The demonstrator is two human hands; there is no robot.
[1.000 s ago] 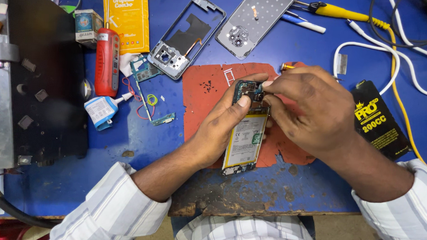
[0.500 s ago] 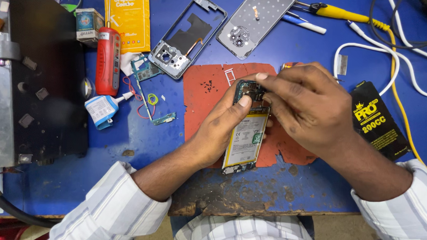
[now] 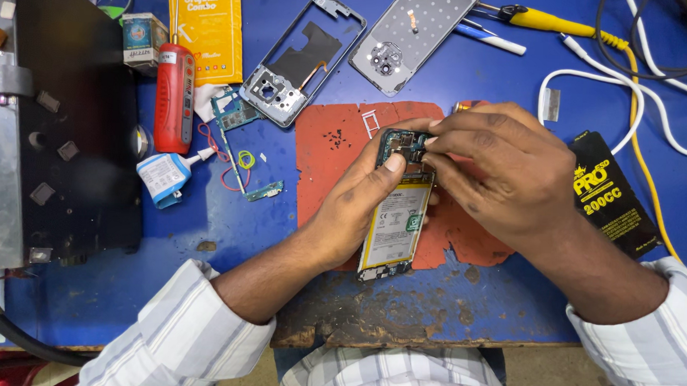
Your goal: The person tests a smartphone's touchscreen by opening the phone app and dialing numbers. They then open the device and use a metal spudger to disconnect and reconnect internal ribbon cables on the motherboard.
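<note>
The left hand (image 3: 358,201) gripped the opened phone with its exposed yellow-edged battery (image 3: 395,211) over the red mat (image 3: 338,150) on the blue bench (image 3: 480,75); the right hand (image 3: 506,173) pinched at its upper circuit board.

A flat yellow rectangular packet (image 3: 206,25) lies at the blue bench's far edge, a small printed cardboard box (image 3: 143,41) just left of it; a black glossy pouch with yellow lettering (image 3: 611,195) rests right.
</note>
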